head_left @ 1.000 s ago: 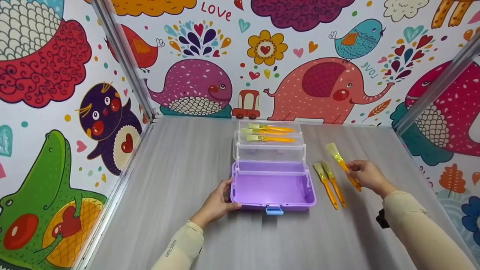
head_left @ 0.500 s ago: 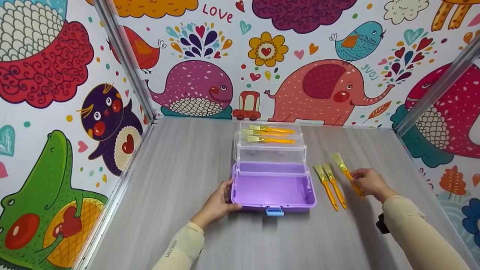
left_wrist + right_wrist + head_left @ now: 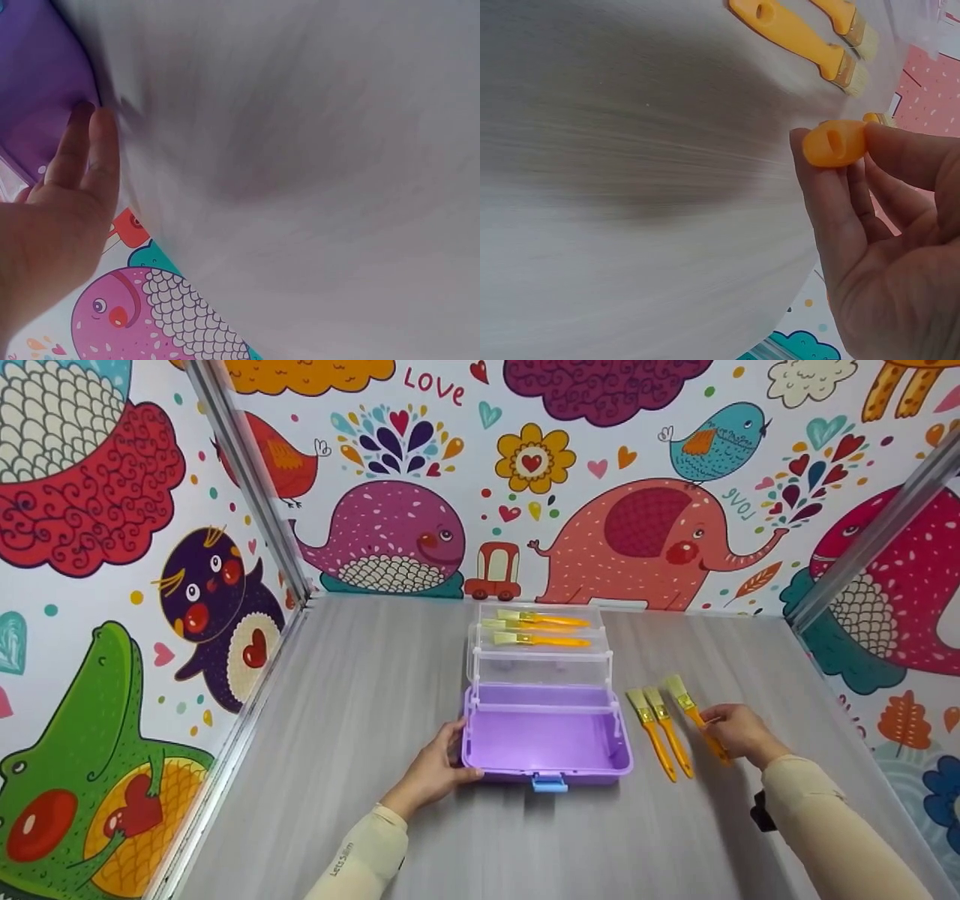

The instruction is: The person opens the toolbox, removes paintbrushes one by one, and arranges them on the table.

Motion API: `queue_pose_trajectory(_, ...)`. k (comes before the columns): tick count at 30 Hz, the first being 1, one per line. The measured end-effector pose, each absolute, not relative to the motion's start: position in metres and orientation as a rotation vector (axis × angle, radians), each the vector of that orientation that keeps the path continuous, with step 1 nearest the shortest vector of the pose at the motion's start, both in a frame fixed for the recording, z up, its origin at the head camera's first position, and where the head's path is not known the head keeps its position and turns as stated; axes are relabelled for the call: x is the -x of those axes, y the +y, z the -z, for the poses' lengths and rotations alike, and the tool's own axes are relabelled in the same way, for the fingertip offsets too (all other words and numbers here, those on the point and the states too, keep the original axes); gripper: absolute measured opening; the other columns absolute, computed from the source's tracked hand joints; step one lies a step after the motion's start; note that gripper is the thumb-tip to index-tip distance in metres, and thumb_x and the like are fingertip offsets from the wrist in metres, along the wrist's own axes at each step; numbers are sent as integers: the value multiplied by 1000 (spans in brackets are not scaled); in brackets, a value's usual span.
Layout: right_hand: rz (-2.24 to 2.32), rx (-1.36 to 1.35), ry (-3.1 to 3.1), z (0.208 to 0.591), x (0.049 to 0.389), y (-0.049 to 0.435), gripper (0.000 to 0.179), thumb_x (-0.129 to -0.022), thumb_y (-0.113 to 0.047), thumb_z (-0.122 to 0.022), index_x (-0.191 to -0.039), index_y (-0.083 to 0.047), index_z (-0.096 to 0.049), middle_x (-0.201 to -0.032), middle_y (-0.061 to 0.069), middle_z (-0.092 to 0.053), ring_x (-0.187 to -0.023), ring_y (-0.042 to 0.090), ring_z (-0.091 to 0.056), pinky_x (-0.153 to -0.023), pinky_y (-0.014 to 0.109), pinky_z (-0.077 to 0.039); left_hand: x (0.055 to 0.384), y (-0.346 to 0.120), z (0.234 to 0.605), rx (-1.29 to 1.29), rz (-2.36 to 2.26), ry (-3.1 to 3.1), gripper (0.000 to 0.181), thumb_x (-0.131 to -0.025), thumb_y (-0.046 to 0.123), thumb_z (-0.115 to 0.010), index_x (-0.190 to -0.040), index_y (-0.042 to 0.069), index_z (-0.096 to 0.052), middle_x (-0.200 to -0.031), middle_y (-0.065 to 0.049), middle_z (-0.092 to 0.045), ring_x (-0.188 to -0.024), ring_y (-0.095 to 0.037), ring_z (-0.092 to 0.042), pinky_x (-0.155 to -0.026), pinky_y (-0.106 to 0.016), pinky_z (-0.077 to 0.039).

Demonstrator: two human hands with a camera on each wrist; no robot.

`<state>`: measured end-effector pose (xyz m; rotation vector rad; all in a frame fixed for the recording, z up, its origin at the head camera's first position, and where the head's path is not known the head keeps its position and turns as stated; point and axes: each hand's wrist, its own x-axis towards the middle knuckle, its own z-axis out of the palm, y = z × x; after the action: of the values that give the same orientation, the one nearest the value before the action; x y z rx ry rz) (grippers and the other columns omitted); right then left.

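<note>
My right hand (image 3: 741,731) pinches a paintbrush (image 3: 684,697) by its orange handle between thumb and fingers. Its pale bristles point away from me; in the right wrist view the handle end (image 3: 834,144) faces the camera. Whether it touches the table I cannot tell. Just left of it two similar paintbrushes (image 3: 654,735) (image 3: 670,733) lie side by side. My left hand (image 3: 431,769) rests at the front left corner of an opened purple storage box (image 3: 546,771), thumb at the front rim. In the left wrist view, nearly straight fingers (image 3: 103,154) touch the box's side.
Clear fold-out trays (image 3: 544,667) rise behind the box, with three more paintbrushes (image 3: 544,640) lying across the upper ones. A blue latch (image 3: 549,784) hangs at the box's front. The grey table (image 3: 360,697) meets printed walls (image 3: 420,540) at the back and sides.
My right hand has brought its paintbrush down and toward me, nearer the two lying brushes and more in line with them. The left hand and the box have stayed put.
</note>
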<state>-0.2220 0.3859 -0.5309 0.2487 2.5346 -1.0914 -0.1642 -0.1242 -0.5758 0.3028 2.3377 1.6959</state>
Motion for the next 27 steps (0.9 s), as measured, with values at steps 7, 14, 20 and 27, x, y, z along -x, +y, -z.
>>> queue_pose_trajectory(7, 1059, -262, 2576, 540, 222, 385, 37, -90, -2, -58, -123, 15, -57, -97, 17, -60, -70, 22, -55, -56, 32, -53, 162, -124, 574, -341, -1766, 2291, 89, -78, 0, -81, -150, -5, -29, -152, -30, -33, -136, -43, -40, -112, -47, -33)
queue_pose_trajectory(14, 1049, -253, 2584, 550, 222, 381, 36, -88, -1, -60, -120, 15, -59, -93, 15, -61, -68, 22, -56, -54, 33, -54, 163, -124, 576, -358, -1787, 2274, 89, -78, -2, -81, -149, -7, -28, -152, -31, -33, -137, -43, -38, -113, -47, -32)
queue_pose_trajectory(20, 1009, -240, 2604, 552, 221, 377, 36, -88, 1, -56, -120, 16, -59, -98, 18, -63, -73, 23, -56, -58, 32, -53, 164, -124, 578, -349, -1756, 2292, 89, -78, 0, -81, -150, -6, -29, -152, -31, -33, -137, -43, -39, -113, -46, -32)
queue_pose_trajectory(27, 953, -249, 2641, 552, 219, 373, 35, -87, 0, -56, -118, 16, -61, -99, 20, -65, -76, 24, -57, -60, 31, -52, 164, -125, 577, -346, -1730, 2324, 88, -78, 3, -82, -150, -4, -30, -152, -30, -34, -137, -42, -39, -113, -47, -31)
